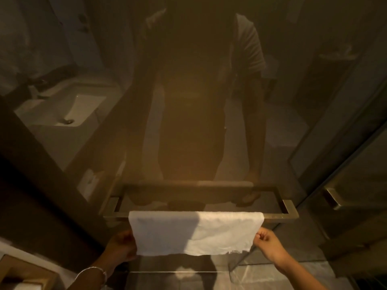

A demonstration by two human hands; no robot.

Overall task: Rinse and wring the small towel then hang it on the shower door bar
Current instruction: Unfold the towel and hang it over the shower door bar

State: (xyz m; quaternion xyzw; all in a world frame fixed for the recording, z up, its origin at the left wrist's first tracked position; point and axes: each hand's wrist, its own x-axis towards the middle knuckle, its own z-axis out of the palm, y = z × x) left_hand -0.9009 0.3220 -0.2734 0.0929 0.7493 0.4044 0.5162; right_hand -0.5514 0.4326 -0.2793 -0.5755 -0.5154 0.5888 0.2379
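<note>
Head view: towel (194,232) drapes over the bar (280,216); left hand (122,244) and right hand (267,240) pinch its side edges. An uneven tug could slide it off the bar.

sink (62,110): white, reflected in glass at left
floor tiles (272,275): grey marble, lower right
bracelet (92,271): silver

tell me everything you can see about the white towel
The small white towel looks like soft terry cloth. It is draped flat over the front rail of the square metal bar on the glass shower door, covering most of the rail. Its visible front flap hangs down, with a slightly uneven lower edge. The left half lies in shadow; the right half is brightly lit. The left hand holds its left edge and the right hand pinches its right edge.
</note>
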